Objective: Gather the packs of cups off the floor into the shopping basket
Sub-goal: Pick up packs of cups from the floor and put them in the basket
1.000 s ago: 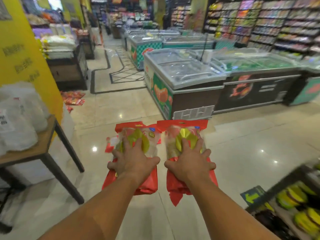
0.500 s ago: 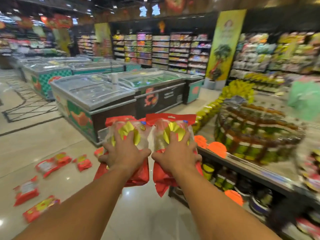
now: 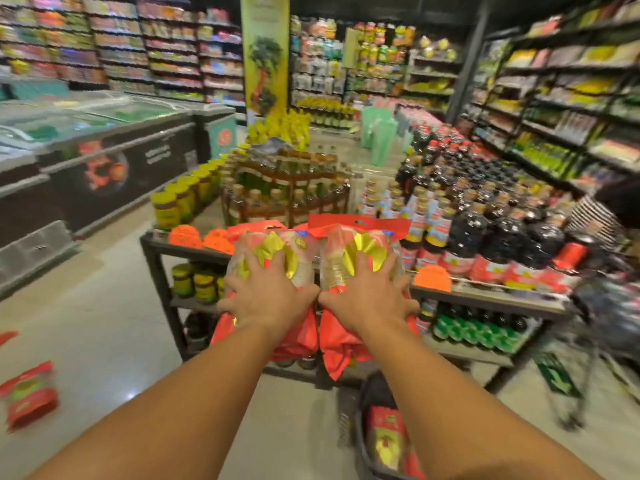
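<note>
My left hand (image 3: 268, 296) grips a red and clear pack of cups (image 3: 273, 242) with a gold bow, held out at chest height. Beside it my right hand (image 3: 367, 296) grips a second, matching pack of cups (image 3: 360, 237). The two packs touch side by side. Low down between my forearms sits the dark shopping basket (image 3: 363, 445) on the floor, holding a red pack (image 3: 386, 441). Another red pack (image 3: 29, 400) lies on the floor at the far left.
A dark metal display table (image 3: 156, 258) full of jars and dark sauce bottles (image 3: 502, 233) stands straight ahead. Chest freezers (image 3: 104, 161) line the left. Stocked shelves (image 3: 571, 98) run along the right. A trolley frame (image 3: 588, 358) is at the right edge.
My view has swung to the right, from the freezers to the display table. The shopping basket has come into sight below. Both hands keep hold of their packs.
</note>
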Available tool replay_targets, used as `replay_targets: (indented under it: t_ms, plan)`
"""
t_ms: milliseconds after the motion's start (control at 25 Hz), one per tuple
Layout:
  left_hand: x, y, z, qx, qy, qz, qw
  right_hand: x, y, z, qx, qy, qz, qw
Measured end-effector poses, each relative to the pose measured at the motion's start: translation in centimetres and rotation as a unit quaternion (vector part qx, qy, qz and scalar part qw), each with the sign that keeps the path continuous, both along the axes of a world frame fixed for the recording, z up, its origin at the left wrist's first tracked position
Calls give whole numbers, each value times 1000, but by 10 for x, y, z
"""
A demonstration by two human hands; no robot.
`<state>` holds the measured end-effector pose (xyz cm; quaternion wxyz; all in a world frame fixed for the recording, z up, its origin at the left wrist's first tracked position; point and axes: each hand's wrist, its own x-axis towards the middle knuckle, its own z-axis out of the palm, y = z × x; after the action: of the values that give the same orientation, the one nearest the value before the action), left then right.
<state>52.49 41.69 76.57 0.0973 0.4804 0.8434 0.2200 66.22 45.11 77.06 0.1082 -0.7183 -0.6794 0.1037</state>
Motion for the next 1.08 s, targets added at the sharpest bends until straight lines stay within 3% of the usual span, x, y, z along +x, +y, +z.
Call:
replay_targets:
  t_ms: [360, 640, 880, 1080]
  plan:
    - [192, 130, -112, -74, 1, -154, 985, 196, 86, -108, -64, -30, -146, 987]
    - [303, 185, -213, -125, -5, -206, 971, 309, 132, -210, -106, -27, -184, 977]
    - [368, 176, -394, -226, -6, -191, 955, 384, 130, -390, -214, 15, -171, 962]
    - [402, 177, -561, -296, 6, -160, 942, 411, 140, -560, -303, -18, -152, 941]
